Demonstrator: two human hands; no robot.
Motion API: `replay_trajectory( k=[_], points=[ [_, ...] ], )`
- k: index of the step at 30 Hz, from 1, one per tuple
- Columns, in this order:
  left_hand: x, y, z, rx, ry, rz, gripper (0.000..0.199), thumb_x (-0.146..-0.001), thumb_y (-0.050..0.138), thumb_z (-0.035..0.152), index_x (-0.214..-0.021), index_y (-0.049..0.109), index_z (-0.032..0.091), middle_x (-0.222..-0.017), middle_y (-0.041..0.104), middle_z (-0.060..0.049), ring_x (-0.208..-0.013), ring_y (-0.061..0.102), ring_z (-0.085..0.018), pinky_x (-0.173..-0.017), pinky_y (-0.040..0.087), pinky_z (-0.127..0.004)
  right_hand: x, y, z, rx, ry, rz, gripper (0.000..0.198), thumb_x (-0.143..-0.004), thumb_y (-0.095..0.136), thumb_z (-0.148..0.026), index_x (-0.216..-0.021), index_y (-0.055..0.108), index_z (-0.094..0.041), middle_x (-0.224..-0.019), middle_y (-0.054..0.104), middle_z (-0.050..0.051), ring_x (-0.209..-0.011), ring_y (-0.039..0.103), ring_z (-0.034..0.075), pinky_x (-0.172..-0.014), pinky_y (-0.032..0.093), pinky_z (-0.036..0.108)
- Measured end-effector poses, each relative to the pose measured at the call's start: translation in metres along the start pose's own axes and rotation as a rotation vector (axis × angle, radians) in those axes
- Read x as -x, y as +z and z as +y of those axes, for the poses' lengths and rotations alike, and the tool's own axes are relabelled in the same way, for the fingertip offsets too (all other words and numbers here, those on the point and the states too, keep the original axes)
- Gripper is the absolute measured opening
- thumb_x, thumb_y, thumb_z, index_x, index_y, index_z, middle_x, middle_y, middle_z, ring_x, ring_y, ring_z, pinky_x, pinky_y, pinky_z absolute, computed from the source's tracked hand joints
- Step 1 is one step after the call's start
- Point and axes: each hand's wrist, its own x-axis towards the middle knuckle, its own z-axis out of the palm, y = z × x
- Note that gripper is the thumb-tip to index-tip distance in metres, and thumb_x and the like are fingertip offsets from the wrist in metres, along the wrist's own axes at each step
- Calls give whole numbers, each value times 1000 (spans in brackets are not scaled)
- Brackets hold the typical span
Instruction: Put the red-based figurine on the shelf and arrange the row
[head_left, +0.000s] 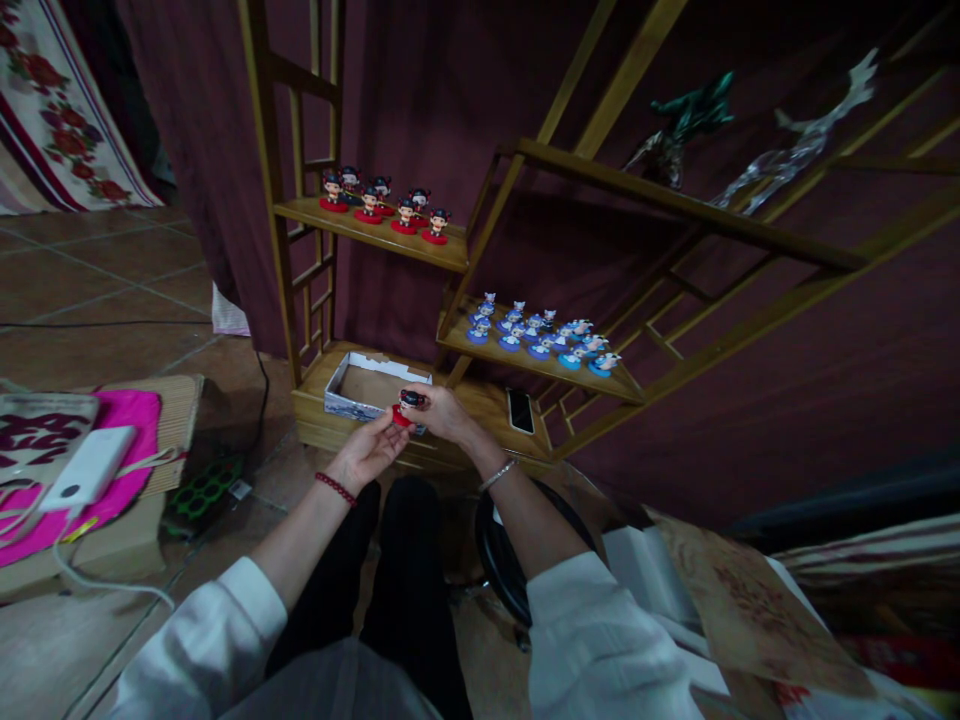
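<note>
Near edge: white sleeves and dark trousers of the person, seated low. Black round object [502, 560] on the floor just beside the right forearm, partly hidden by it.

Left hand [367, 450], red bead bracelet at the wrist, palm up, fingers curled under the red base of a small figurine [406, 407]. Right hand [442, 412], silver bracelet at the wrist, closed over the figurine's dark top from the right side. So both hands grip the same piece: left on the base, right on the head. Figurine sits in the air just in front of the lowest shelf, right at the near edge of an open cardboard box [375, 387]. Can't tell whether it touches the box. Box interior looks bare from this angle.

Same bottom shelf, to the right of the hands: a dark phone [520, 410] lying flat.

Far left on the floor: pink mat [127, 420] with a white power bank [88, 466] and white cable on it.

Further back, wooden shelf unit [285, 250]. Middle shelf on the right: cluster of blue-base figurines [540, 335] in rows. Upper left shelf: row of red-base figurines [382, 207], same type as the held one.

Top right shelf: green ornament [690, 115] and a clear glass-like ornament [795, 150], detail too blurred. Dark red curtain behind everything.
</note>
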Motion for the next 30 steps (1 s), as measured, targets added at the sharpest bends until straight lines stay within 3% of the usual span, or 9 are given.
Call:
replay_trajectory(
  k=[9, 21, 30],
  points=[
    [-1, -1, -5, -7, 78, 11, 13, -82, 48, 7, -78, 60, 11, -78, 65, -9, -75, 64, -15, -64, 52, -22, 3, 4, -2, -25, 43, 49, 24, -66, 57, -26, -88, 62, -17, -70, 59, -3, -60, 51, 9, -56, 40, 19],
    [-3, -4, -10, 26, 172, -49, 27, -78, 47, -3, -93, 61, 14, -88, 66, -4, -82, 63, -11, -88, 47, -28, 8, 10, -12, 72, 115, 160, 26, -66, 56, -24, -90, 64, -19, -71, 61, -2, -62, 52, 11, -60, 41, 21],
    [-2, -7, -9, 38, 158, -35, 23, -80, 43, -2, -86, 60, 12, -83, 66, -5, -80, 64, -12, -84, 50, -29, 11, 11, -22, 186, 90, 126, 26, -68, 54, -17, -92, 61, -24, -81, 62, -1, -69, 54, 12, -66, 43, 23]
  ],
)
